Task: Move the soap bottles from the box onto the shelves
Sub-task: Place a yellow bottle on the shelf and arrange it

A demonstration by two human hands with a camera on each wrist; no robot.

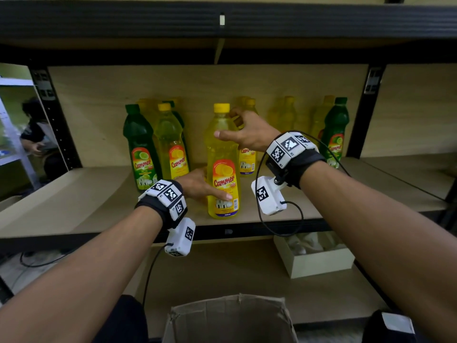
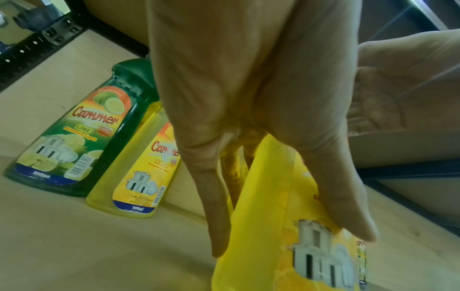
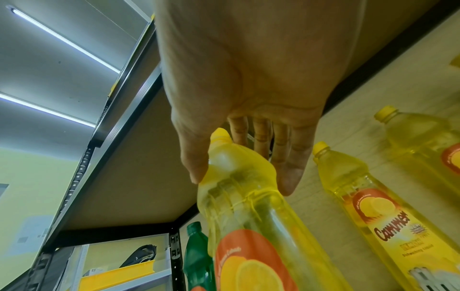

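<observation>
A: Grip check. Both hands are on the same yellow bottle. The left hand wraps it low, thumb across the label, and the right hand curls around its shoulder just under the cap, thumb in front and fingers behind.

B: Why two hands for one bottle?

A: My guess is steadiness. It is tall and narrow, so one hold low and one high keeps it upright while it settles. Its base looks to be on the shelf, close to the front edge, though I cannot tell whether the full weight is down.

B: And the others?

A: To the left of that bottle stand a green bottle and a second yellow bottle, side by side. Behind it, against the back panel, is another yellow one, and far to its right a second green bottle. All have their labels facing out, which I take to be the reason for the two-handed hold.

B: The box?

A: The cardboard box sits open below the bottle, in front of the person. Its contents are not visible.
</observation>
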